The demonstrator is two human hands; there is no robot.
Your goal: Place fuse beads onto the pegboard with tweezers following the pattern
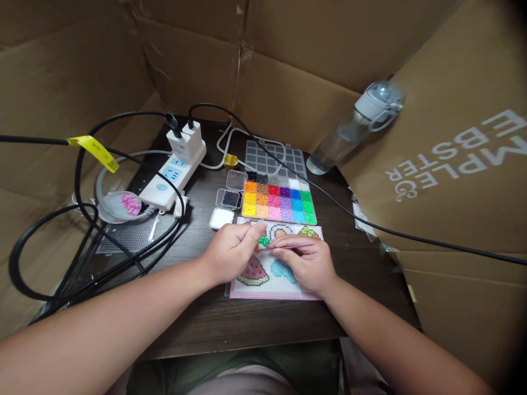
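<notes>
Cable [41, 140] in black loops over the left side of the dark table [206, 323], a yellow tag [99, 154] wrapped on it, beside a pale dish [107, 209] of pink and white beads [130, 204] and a clear pegboard [117, 246]. Next comes a white power strip [154, 193] with chargers [184, 144] plugged in at its far end. Small clear boxes, one with black contents [229, 199] and one with white [222, 218], sit just left of a case [280, 220] of beads sorted by colour. Before it lies a pattern sheet [269, 295], a watermelon [254, 274] printed near its left edge. Over that sheet the left hand [228, 253] is curled, thumb laid along the fingers; I can't tell whether it grips the green-and-orange patch [263, 241] at its fingertips. The right hand [310, 266] pinches a thin pinkish tool [294, 246] above the sheet, pointing leftward toward the other hand. Farther right, a clear bottle [349, 131] leans by printed cardboard [448, 214].
</notes>
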